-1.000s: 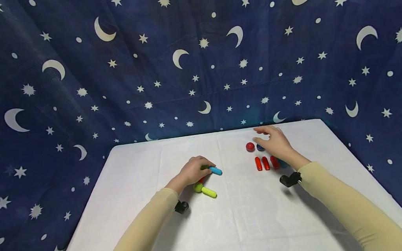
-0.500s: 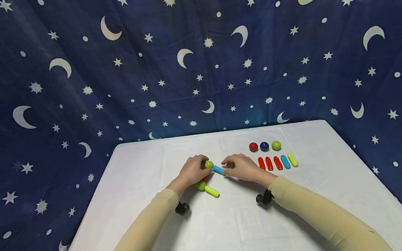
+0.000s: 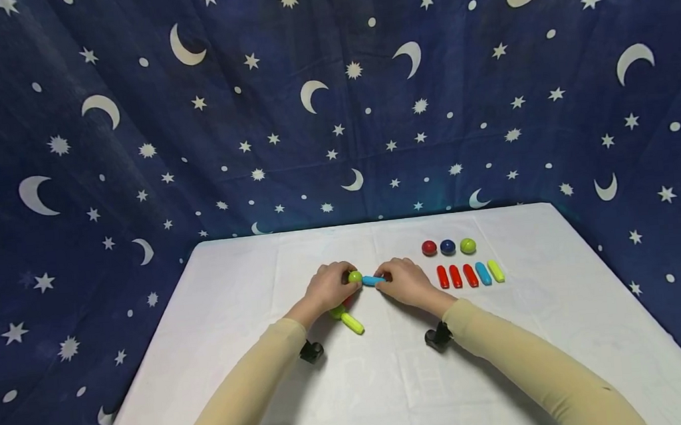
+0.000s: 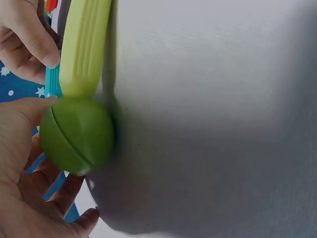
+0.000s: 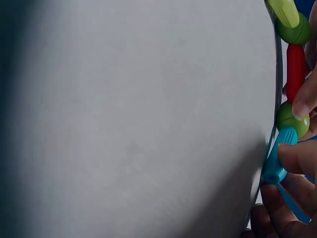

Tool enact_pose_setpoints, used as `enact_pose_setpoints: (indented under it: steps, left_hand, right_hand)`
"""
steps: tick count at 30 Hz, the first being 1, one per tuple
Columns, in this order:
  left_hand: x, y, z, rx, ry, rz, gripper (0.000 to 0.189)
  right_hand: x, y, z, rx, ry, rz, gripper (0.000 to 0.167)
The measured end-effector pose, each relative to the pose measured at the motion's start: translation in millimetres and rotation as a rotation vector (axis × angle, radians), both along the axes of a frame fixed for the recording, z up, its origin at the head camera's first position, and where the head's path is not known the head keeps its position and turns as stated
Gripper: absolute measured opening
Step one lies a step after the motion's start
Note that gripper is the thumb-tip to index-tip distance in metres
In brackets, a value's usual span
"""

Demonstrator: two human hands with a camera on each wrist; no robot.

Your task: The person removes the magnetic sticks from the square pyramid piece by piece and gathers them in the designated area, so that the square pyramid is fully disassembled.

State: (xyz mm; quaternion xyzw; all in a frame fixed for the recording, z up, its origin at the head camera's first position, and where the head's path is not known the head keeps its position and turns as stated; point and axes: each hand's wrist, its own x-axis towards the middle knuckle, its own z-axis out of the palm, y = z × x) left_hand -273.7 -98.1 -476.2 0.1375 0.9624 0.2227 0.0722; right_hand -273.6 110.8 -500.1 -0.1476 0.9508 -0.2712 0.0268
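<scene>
A chain of toy rods and balls lies between my hands. My left hand [image 3: 326,287] holds its far green ball [image 5: 292,120], thumb against it. My right hand [image 3: 406,282] pinches the blue rod [image 3: 372,281], whose end meets that ball. From the same ball a red rod [image 5: 295,69] runs to a nearer green ball [image 4: 77,134], mostly hidden by the left hand in the head view. A yellow-green rod [image 3: 352,323] sticks out of the nearer ball toward the front right.
Behind and right of my right hand, a red ball [image 3: 429,248], a dark blue ball [image 3: 448,247] and a green ball [image 3: 468,246] form a row. Before them lie three red rods [image 3: 456,277], a blue rod [image 3: 483,273] and a yellow-green rod [image 3: 496,271] on the white-covered table [image 3: 450,390].
My right hand came left from the loose pieces and took hold of the chain's blue rod. That rod has turned from slanting to nearly level. The left hand stays at the chain.
</scene>
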Motion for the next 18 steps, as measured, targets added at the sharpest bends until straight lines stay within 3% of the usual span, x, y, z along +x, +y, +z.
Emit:
enact_pose_setpoints:
  steps: [18]
  left_hand:
    - [-5.6,-0.7,-5.5,0.003,0.008,-0.008,0.035]
  right_hand:
    - [-0.6,0.0,0.0,-0.016,-0.014,-0.001,0.02]
